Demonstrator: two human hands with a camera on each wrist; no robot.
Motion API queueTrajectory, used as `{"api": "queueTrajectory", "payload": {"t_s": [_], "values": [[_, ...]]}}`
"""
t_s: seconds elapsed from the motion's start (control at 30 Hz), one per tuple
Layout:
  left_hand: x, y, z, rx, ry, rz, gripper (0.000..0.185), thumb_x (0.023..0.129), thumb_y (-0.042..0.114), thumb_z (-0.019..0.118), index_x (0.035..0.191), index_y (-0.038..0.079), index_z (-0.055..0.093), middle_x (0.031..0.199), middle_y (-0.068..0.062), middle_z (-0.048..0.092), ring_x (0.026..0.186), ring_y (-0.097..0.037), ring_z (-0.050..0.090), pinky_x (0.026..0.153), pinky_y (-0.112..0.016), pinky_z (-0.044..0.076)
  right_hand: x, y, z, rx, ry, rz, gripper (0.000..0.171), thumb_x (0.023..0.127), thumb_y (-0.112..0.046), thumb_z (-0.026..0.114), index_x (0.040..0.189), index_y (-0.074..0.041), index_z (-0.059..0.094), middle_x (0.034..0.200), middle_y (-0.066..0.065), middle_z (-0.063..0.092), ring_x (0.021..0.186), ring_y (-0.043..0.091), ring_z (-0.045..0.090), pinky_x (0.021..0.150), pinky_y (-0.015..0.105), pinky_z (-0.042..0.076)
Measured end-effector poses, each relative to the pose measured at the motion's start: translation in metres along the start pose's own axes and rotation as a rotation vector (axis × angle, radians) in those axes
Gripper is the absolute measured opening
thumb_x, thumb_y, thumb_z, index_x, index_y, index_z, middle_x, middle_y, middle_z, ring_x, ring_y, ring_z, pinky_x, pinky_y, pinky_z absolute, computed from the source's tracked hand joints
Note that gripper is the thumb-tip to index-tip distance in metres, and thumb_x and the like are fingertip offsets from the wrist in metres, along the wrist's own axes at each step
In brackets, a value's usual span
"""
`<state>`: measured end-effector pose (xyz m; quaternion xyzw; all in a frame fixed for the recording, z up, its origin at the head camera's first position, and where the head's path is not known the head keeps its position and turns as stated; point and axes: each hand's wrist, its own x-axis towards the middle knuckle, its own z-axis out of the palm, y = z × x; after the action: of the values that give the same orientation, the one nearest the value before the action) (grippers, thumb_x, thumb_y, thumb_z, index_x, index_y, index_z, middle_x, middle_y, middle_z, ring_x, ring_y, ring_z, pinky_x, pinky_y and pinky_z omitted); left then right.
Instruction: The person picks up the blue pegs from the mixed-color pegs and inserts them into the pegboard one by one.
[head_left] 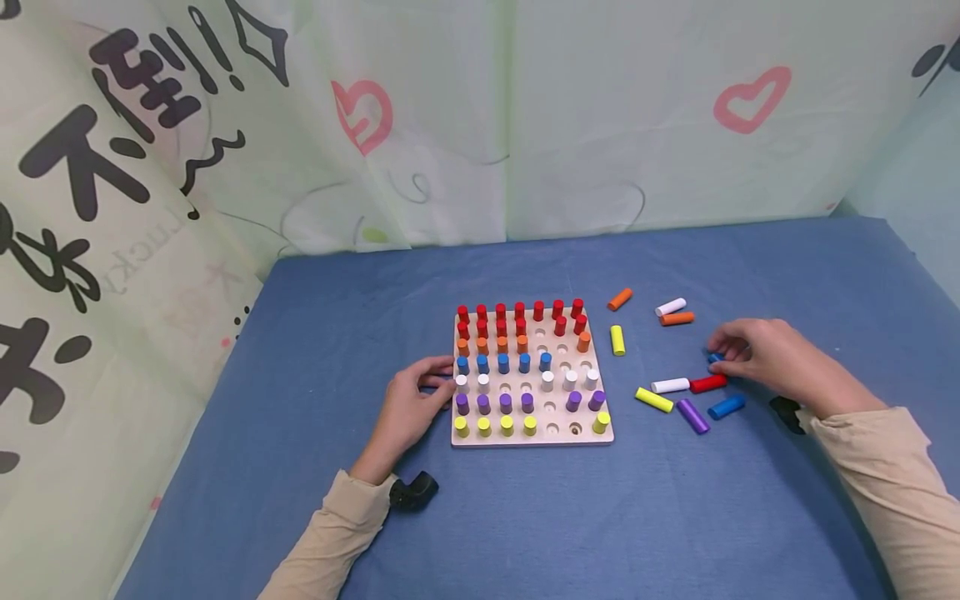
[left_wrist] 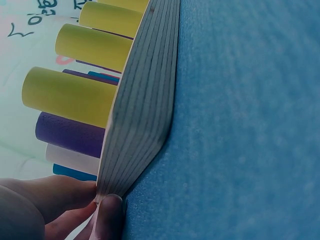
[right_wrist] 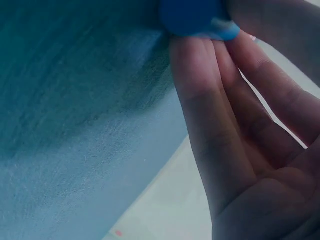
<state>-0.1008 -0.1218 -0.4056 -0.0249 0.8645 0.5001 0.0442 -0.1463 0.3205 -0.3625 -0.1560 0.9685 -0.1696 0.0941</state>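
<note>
A wooden pegboard (head_left: 532, 444) lies flat on the table, with rows of red, orange, blue, white, purple and yellow pegs standing in it and some bare holes toward its right side. My left hand (head_left: 412, 408) grips the board's left edge. In the left wrist view, its fingertips (left_wrist: 82, 192) hold the layered wooden side near a corner, below the yellow pegs (left_wrist: 70, 95). Off to the right of the board, my right hand (head_left: 783, 362) pinches a blue peg (head_left: 715, 357) between thumb and fingers. The right wrist view shows that peg's blue end (right_wrist: 192, 17) at the fingertips.
Loose pegs lie right of the board: a red one (head_left: 708, 383), another blue one (head_left: 727, 407), a purple one (head_left: 692, 416), and several yellow, white and orange ones. Blue cloth (head_left: 337, 333) covers the table. A printed curtain (head_left: 570, 125) hangs behind it.
</note>
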Motion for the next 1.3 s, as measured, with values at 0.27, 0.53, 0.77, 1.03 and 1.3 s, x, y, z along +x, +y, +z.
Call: {"api": "queueTrajectory", "payload": {"t_s": [0.27, 0.53, 0.77, 1.03, 1.3], "values": [[0.001, -0.001, 0.001, 0.000, 0.002, 0.005, 0.035, 0.093, 0.011, 0.068, 0.128, 0.008, 0.064, 0.117, -0.009, 0.068, 0.094, -0.019, 0.066, 0.073, -0.027, 0.059, 0.001, 0.000, -0.001, -0.016, -0.002, -0.011, 0.023, 0.078, -0.008, 0.082, 0.095, 0.003, 0.070, 0.081, 0.001, 0.067, 0.074, 0.016, 0.062, 0.063, 0.025, 0.051], [0.001, -0.001, 0.002, 0.002, 0.000, 0.008, 0.035, 0.094, 0.010, 0.067, 0.129, 0.007, 0.064, 0.117, -0.009, 0.068, 0.094, -0.019, 0.066, 0.073, -0.027, 0.059, 0.000, -0.001, -0.003, -0.045, 0.004, -0.030, 0.021, 0.079, -0.007, 0.081, 0.096, 0.002, 0.072, 0.082, 0.001, 0.068, 0.074, 0.016, 0.063, 0.064, 0.030, 0.052], [0.002, -0.002, 0.001, -0.011, -0.001, 0.015, 0.034, 0.094, 0.008, 0.067, 0.128, 0.007, 0.064, 0.117, -0.010, 0.068, 0.093, -0.019, 0.066, 0.072, -0.027, 0.059, 0.000, -0.006, -0.005, -0.066, 0.037, -0.063, 0.019, 0.079, -0.006, 0.081, 0.094, 0.001, 0.073, 0.086, 0.005, 0.070, 0.075, 0.017, 0.064, 0.065, 0.034, 0.054], [0.002, -0.003, 0.002, -0.002, 0.002, 0.016, 0.034, 0.094, 0.008, 0.067, 0.127, 0.006, 0.064, 0.116, -0.010, 0.068, 0.093, -0.019, 0.066, 0.072, -0.026, 0.059, 0.000, -0.016, -0.008, -0.067, 0.083, -0.078, 0.020, 0.079, -0.006, 0.081, 0.096, 0.001, 0.074, 0.086, 0.004, 0.069, 0.075, 0.017, 0.064, 0.065, 0.033, 0.054], [0.002, -0.002, 0.001, 0.003, 0.001, 0.015, 0.034, 0.094, 0.009, 0.067, 0.128, 0.006, 0.064, 0.117, -0.010, 0.068, 0.094, -0.019, 0.066, 0.073, -0.027, 0.059, -0.001, -0.029, -0.009, -0.043, 0.143, -0.132, 0.020, 0.079, -0.004, 0.081, 0.097, 0.001, 0.075, 0.091, 0.008, 0.072, 0.078, 0.019, 0.067, 0.071, 0.043, 0.057]]}}
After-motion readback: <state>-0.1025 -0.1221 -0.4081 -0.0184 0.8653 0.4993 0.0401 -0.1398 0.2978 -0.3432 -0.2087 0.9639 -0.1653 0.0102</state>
